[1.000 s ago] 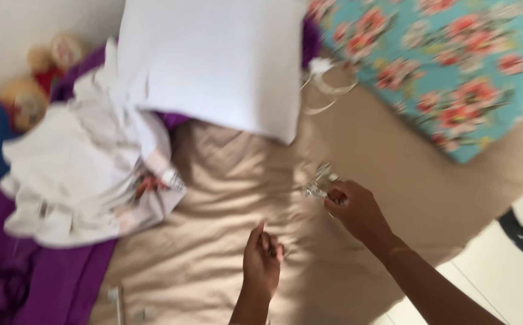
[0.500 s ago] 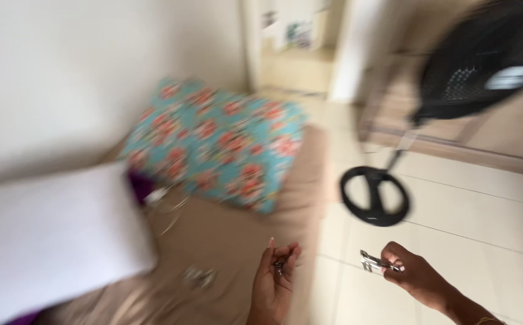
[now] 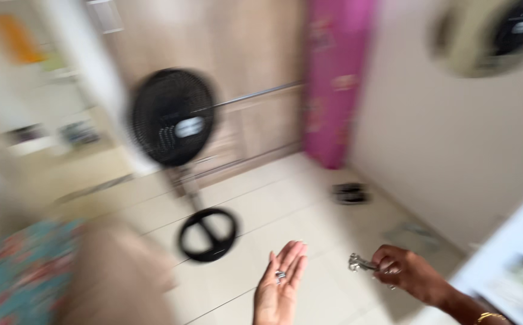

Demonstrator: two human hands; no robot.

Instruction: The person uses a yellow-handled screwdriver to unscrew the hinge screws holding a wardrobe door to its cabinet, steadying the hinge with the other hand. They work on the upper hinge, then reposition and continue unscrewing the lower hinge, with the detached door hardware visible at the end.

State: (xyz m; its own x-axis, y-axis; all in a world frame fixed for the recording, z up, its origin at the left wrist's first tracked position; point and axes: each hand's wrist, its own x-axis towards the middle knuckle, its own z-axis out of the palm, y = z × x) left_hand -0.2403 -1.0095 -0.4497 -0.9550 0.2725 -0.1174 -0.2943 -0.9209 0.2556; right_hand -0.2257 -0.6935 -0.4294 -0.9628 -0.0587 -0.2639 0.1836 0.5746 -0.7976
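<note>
The head view, the only one here, is smeared by motion: where a moment ago it looked down on a tan bed with a white pillow and a flowered cushion, it now faces across a pale tiled floor toward a black pedestal fan with a round base, a wooden wardrobe front and a bright pink hanging curtain; only a blurred corner of the tan bed and the turquoise flowered cushion remains at lower left. The person has turned away from the bed, and the small things picked off it come along. The left hand is held palm up, its grip spread and flat, with a small dark metal piece resting loose in the palm. The right hand, with a gold bangle at the wrist, has its grip pressed together, pinching a small silvery metal object that juts out toward the left hand; its exact kind is too blurred to tell. The two hands stay apart, near each other, above the floor. A small dark item lies on the tiles near the white wall; it is too blurred to identify. Both metal pieces are thus off the bed and carried in the hands.
</note>
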